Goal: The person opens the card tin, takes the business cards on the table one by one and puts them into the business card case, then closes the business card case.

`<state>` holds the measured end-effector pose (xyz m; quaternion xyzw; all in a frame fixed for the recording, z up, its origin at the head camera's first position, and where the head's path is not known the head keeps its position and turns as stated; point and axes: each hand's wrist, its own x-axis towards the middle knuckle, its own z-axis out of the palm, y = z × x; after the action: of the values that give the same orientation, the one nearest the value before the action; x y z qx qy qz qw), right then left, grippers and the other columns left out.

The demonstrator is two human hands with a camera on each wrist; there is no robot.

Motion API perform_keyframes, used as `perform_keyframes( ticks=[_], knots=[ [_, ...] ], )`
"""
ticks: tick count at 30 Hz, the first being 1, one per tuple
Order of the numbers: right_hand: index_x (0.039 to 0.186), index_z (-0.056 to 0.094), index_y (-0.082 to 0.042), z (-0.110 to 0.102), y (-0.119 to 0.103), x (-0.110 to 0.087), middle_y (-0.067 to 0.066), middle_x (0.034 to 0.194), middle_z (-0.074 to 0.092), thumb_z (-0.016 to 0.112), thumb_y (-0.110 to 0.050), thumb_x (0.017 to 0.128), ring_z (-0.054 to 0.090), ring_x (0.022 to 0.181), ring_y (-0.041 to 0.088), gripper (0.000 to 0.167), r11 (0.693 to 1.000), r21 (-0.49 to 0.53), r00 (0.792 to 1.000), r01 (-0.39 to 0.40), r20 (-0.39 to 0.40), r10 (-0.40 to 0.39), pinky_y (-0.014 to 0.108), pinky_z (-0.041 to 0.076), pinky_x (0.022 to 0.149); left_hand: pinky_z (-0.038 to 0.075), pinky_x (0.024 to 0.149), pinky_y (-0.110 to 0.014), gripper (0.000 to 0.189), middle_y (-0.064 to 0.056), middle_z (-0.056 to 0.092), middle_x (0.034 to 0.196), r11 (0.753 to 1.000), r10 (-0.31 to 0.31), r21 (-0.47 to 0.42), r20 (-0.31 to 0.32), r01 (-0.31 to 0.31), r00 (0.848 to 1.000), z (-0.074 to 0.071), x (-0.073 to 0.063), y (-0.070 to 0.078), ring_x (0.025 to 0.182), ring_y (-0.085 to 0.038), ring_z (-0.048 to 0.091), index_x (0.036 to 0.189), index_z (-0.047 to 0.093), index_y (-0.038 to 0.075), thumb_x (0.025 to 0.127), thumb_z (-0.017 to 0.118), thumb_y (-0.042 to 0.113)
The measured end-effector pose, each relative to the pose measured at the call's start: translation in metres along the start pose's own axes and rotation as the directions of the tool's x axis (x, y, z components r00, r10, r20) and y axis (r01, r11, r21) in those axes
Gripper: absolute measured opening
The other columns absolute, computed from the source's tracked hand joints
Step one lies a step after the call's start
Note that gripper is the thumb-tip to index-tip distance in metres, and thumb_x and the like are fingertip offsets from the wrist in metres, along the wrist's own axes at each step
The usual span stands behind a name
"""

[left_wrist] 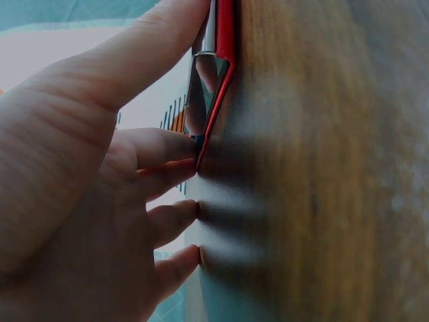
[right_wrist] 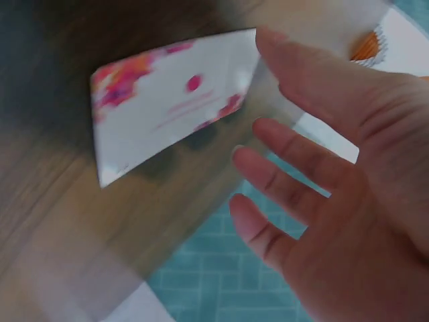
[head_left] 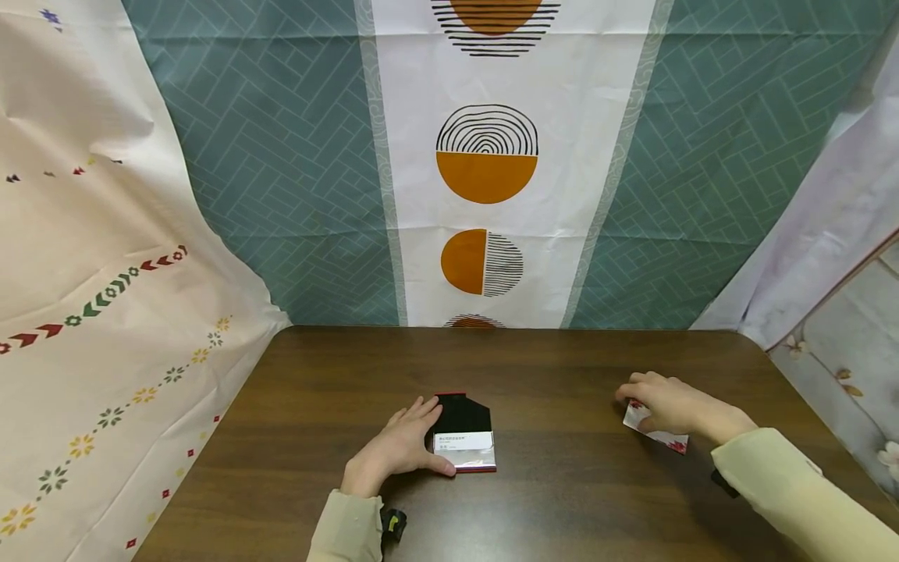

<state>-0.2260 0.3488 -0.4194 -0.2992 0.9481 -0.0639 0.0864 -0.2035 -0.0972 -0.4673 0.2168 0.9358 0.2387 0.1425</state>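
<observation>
Near the middle of the table lies a flat red-edged black card case (head_left: 462, 418), with a white label strip and a shiny silvery band at its near end. My left hand (head_left: 396, 449) holds it along its left side, thumb at the near corner and fingers spread toward the far edge. The left wrist view shows the red cover (left_wrist: 223, 40) edge-on. Off to the right, my right hand (head_left: 663, 402) pinches a white card (right_wrist: 161, 100) with pink and red floral corners. The thumb is at one corner of the card; the index finger is hidden behind it.
The brown wooden table (head_left: 548, 499) ends at a patterned teal and white curtain (head_left: 295, 195) behind. A cream printed cloth (head_left: 105, 312) hangs on the left, and a pale floral cloth (head_left: 836, 312) on the right. A black wrist device (head_left: 393, 524) sits on the left wrist.
</observation>
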Motion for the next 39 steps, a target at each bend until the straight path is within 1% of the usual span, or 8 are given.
perform_keyframes(
  ticks=[7, 10, 15, 19, 23, 28, 32, 39],
  knots=[
    [0.117, 0.064, -0.013, 0.004, 0.016, -0.007, 0.0, 0.105, 0.054, 0.091, -0.021, 0.062, 0.053, 0.099, 0.031, 0.062, 0.998, 0.023, 0.997, -0.057, 0.057, 0.055, 0.059, 0.045, 0.075, 0.014, 0.115, -0.055, 0.108, -0.013, 0.026, 0.158, 1.0, 0.005, 0.004, 0.003, -0.005, 1.0, -0.001, -0.001, 0.001, 0.147, -0.036, 0.014, 0.15, 0.036, 0.001, 0.069, 0.082, 0.057],
    [0.117, 0.063, -0.016, 0.006, 0.021, -0.008, -0.001, 0.105, 0.052, 0.092, -0.024, 0.061, 0.053, 0.096, 0.027, 0.063, 0.997, 0.044, 0.995, -0.068, 0.076, 0.065, 0.054, 0.047, 0.074, 0.014, 0.115, -0.054, 0.108, -0.013, 0.026, 0.159, 1.0, 0.006, 0.004, 0.006, -0.006, 1.0, 0.0, 0.0, 0.001, 0.147, -0.035, 0.014, 0.15, 0.036, 0.001, 0.07, 0.082, 0.057],
    [0.103, 0.061, -0.022, 0.008, 0.025, -0.011, -0.006, 0.096, 0.047, 0.09, -0.023, 0.064, 0.045, 0.086, 0.016, 0.048, 0.995, 0.099, 0.997, -0.034, 0.065, 0.027, 0.033, 0.041, 0.065, 0.014, 0.115, -0.054, 0.109, -0.013, 0.025, 0.159, 1.0, 0.004, 0.0, 0.006, -0.004, 1.0, 0.0, 0.0, 0.002, 0.147, -0.035, 0.014, 0.15, 0.036, 0.001, 0.069, 0.082, 0.057],
    [0.087, 0.053, -0.02, 0.008, 0.024, -0.013, -0.005, 0.087, 0.041, 0.088, -0.02, 0.067, 0.04, 0.076, 0.011, 0.04, 0.991, 0.132, 0.999, 0.031, 0.038, -0.036, 0.025, 0.037, 0.06, 0.014, 0.115, -0.055, 0.109, -0.013, 0.026, 0.159, 1.0, 0.002, 0.0, 0.005, -0.002, 1.0, 0.0, 0.0, 0.002, 0.147, -0.035, 0.014, 0.15, 0.036, 0.001, 0.069, 0.082, 0.057],
    [0.082, 0.046, -0.017, 0.009, 0.024, -0.016, -0.006, 0.08, 0.042, 0.086, -0.023, 0.072, 0.04, 0.069, 0.007, 0.042, 0.985, 0.165, 0.998, 0.049, 0.034, -0.055, 0.023, 0.036, 0.056, 0.014, 0.115, -0.055, 0.108, -0.013, 0.026, 0.158, 1.0, 0.011, 0.0, 0.003, -0.011, 1.0, -0.001, 0.0, 0.002, 0.147, -0.035, 0.014, 0.15, 0.036, 0.001, 0.069, 0.082, 0.056],
    [0.083, 0.048, -0.015, 0.012, 0.028, -0.019, -0.011, 0.069, 0.045, 0.081, -0.019, 0.079, 0.043, 0.059, 0.001, 0.033, 0.97, 0.242, 0.996, 0.038, 0.072, -0.057, 0.022, 0.038, 0.051, 0.014, 0.115, -0.055, 0.108, -0.013, 0.025, 0.159, 1.0, 0.008, -0.001, 0.004, -0.008, 1.0, -0.001, 0.0, 0.002, 0.147, -0.036, 0.014, 0.15, 0.036, 0.001, 0.07, 0.082, 0.055],
    [0.084, 0.054, -0.016, 0.012, 0.03, -0.021, -0.014, 0.07, 0.049, 0.077, -0.01, 0.082, 0.044, 0.059, 0.0, 0.024, 0.964, 0.254, 0.993, 0.072, 0.077, -0.094, 0.022, 0.038, 0.052, 0.014, 0.115, -0.055, 0.108, -0.014, 0.026, 0.158, 1.0, 0.0, 0.007, 0.003, 0.0, 1.0, 0.0, 0.001, 0.002, 0.147, -0.036, 0.015, 0.15, 0.036, 0.001, 0.069, 0.082, 0.056],
    [0.087, 0.063, -0.014, -0.001, 0.029, -0.022, -0.009, 0.086, 0.062, 0.067, 0.002, 0.087, 0.052, 0.073, 0.003, 0.016, 0.955, 0.286, 0.99, 0.076, 0.09, -0.106, 0.026, 0.045, 0.06, 0.014, 0.115, -0.055, 0.108, -0.014, 0.025, 0.158, 1.0, -0.003, 0.0, 0.001, 0.003, 1.0, 0.0, -0.001, 0.002, 0.147, -0.035, 0.014, 0.15, 0.036, 0.001, 0.069, 0.083, 0.056]
  ],
)
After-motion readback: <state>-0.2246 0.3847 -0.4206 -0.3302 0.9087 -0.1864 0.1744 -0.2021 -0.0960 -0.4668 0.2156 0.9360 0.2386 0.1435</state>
